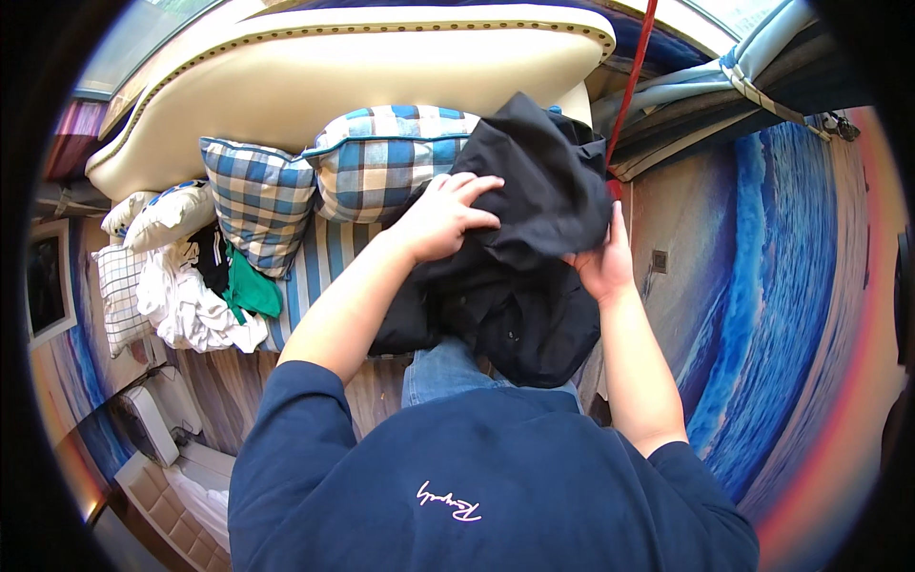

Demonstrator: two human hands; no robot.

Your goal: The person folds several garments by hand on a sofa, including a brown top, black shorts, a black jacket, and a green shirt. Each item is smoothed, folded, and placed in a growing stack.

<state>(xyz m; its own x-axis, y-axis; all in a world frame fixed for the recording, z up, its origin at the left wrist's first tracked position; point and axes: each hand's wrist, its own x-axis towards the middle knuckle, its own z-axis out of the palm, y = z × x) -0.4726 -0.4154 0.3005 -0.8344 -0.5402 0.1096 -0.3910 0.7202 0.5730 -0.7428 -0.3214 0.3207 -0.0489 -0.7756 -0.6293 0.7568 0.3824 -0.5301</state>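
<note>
A black cloth garment [534,172] is bunched up in front of me, its upper part raised against the cushions and its lower folds [534,329] falling over my jeans. What kind of garment it is, the folds do not show. My left hand [443,217] lies at its left side, fingers stretched out and apart over the fabric. At the right edge, my right hand [605,262] has the cloth between its thumb and upright fingers. Part of that grip is hidden behind the fabric.
Blue-and-white checked cushions [257,200] lean on the cream headrest [381,67] of a striped seat [334,262]. White clothes [195,296] and a green cloth [250,286] lie piled at the left. A red cord [631,86] hangs at the back right, near a tied curtain [686,95].
</note>
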